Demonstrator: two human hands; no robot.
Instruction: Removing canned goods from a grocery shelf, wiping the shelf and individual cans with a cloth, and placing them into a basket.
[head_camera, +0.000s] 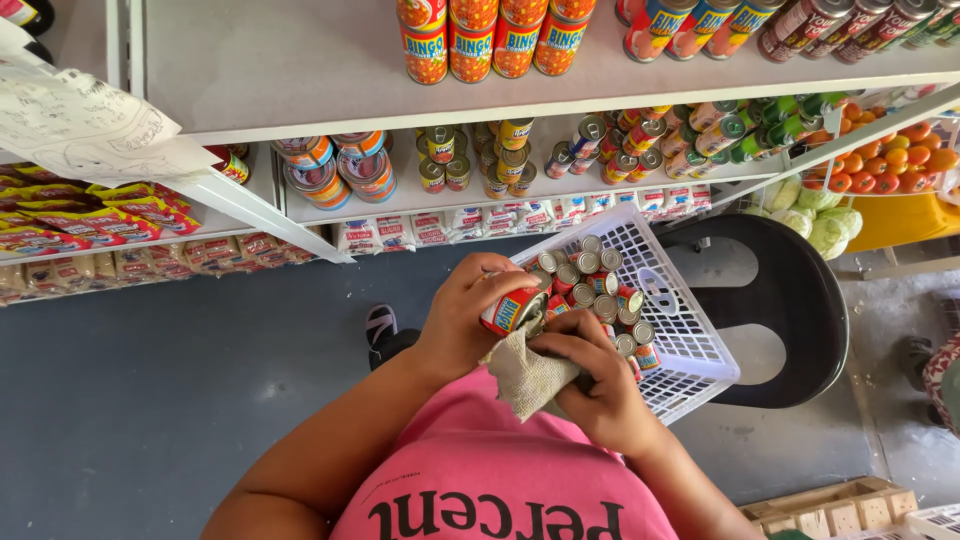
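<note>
Head view, looking straight down: the left hand (462, 318) has its fingers wrapped tight around a small tin can (512, 310), held on its side just over the near edge of a white plastic basket (690, 330). The can wears a red and orange label with a blue band, and its metal end faces the other hand. The right hand (590, 385) pinches a beige, coarse-woven cloth (525, 378), fingers closed on it, pressing the cloth up against the can's end. Cloth and can are touching. In the basket, more small cans (598, 290) stand packed together, silver tops up. The basket rests on a black round stool (800, 300). Above, white shelves (300, 70) carry rows of matching cans, and lower shelves hold packets. A pink shirt (500, 470) fills the bottom of the view.
</note>
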